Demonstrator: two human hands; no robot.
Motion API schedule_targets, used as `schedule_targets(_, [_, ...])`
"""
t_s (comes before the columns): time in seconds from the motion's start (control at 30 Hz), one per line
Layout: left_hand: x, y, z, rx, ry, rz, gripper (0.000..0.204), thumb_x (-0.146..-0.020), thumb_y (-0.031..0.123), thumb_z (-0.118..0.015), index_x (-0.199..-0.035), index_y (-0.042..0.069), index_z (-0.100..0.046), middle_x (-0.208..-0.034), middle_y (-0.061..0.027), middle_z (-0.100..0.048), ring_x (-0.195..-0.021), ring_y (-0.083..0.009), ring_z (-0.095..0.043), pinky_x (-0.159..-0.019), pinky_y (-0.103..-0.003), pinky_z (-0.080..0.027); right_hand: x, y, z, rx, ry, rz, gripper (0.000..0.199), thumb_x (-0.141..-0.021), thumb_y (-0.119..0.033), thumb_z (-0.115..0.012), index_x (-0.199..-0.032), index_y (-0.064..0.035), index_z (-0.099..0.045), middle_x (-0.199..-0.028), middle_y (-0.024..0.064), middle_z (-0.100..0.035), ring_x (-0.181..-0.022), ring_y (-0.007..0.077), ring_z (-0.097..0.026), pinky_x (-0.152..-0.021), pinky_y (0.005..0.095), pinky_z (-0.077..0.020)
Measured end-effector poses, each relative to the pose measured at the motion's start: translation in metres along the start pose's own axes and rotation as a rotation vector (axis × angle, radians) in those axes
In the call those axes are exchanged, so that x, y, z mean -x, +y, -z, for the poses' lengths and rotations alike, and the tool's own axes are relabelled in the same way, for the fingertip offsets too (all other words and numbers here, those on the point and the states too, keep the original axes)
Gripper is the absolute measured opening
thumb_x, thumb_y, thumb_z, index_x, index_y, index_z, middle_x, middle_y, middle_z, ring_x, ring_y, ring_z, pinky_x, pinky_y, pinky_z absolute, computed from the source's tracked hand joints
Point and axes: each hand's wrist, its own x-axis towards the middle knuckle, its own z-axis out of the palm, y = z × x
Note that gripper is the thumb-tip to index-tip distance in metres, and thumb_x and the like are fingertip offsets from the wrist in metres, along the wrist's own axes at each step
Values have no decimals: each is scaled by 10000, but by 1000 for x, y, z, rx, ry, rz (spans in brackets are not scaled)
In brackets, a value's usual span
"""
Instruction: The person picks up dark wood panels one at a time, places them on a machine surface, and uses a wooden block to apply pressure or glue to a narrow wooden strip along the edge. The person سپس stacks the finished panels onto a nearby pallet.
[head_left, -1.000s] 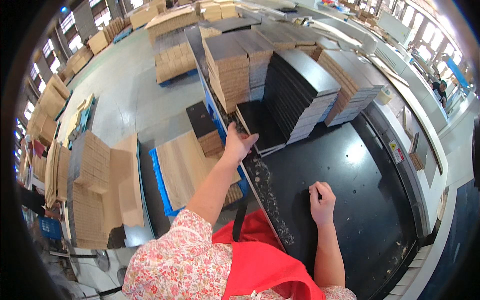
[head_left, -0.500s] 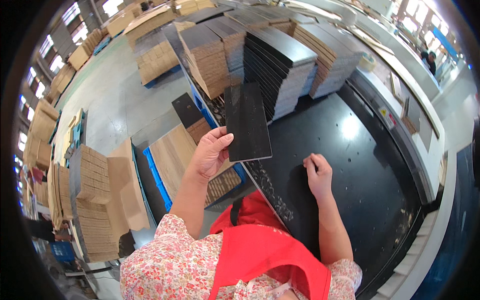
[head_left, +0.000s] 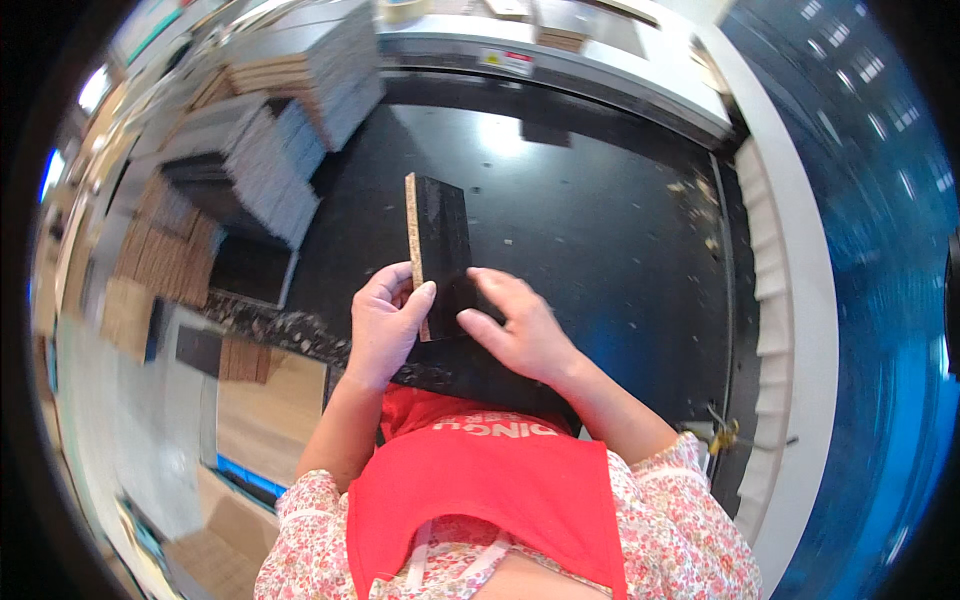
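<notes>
A small black board (head_left: 446, 240) stands tilted above the black worktop (head_left: 610, 230), its raw tan chipboard edge turned to the left. My left hand (head_left: 383, 325) grips it near the lower end, thumb on the near side and fingers partly hidden behind. At the board's right side is my right hand (head_left: 525, 335), fingers stretched and thumb apart. Its fingertips reach the board's right edge; whether they press on it I cannot tell.
Stacks of dark panels (head_left: 262, 170) stand on the worktop's left side. A roll of tape (head_left: 402, 10) lies on the white machine rail (head_left: 440, 45) at the back. Wood-look boards (head_left: 268, 405) lie low at the left. A white pleated strip (head_left: 772, 290) edges the right side.
My view has swung right to the worktop. The left hand has brought the board over it and turned its edge up. My right hand has opened from a loose fist and come to the board.
</notes>
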Motion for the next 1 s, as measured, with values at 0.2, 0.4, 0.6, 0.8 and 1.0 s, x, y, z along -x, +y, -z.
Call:
schedule_targets(0.2, [-9,-38,-59,65,-383,-39,524,-1097,377,-389,-1390,-28,-547,-1489,-137,-498,-1259,-196,-550,-1035,-341,-456,19,3,12,-412,144,-323,801,-864,-262,-776,-1451,49,-328,-1223,204,-608,-1013,281,-699,-886,383,-560])
schedule_targets(0.4, [-2,-37,-70,-101,-493,-83,410,-1078,272,-438,-1305,-24,-609,-1449,-113,-536,-1249,-228,-563,-1039,-366,-467,25,62,45,-445,428,-456,351,-908,-150,-710,-1192,32,-614,-966,82,-695,-850,154,-662,-763,312,-551])
schedule_targets(0.6, [11,-46,-42,-590,-137,-438,245,-853,71,-718,-1090,14,-692,-1190,-134,-673,-1120,-298,-613,-983,-394,-484,14,120,130,-335,535,-544,194,-908,-157,-723,-1028,-15,-670,-822,6,-655,-673,81,-593,-593,262,-516])
schedule_targets(0.8, [26,-49,-19,-676,-26,-525,239,-822,10,-718,-1058,17,-685,-1145,-122,-671,-1086,-304,-606,-954,-397,-491,26,177,238,-171,666,-594,218,-894,-149,-729,-1047,-4,-672,-817,12,-650,-676,106,-608,-573,279,-529])
schedule_targets(1.0, [23,-46,-23,-648,-32,-581,216,-815,-4,-713,-1027,14,-681,-1093,-120,-675,-1036,-298,-611,-909,-392,-499,61,247,331,404,701,-622,264,-869,-154,-710,-1063,22,-677,-848,47,-699,-696,155,-649,-613,329,-544])
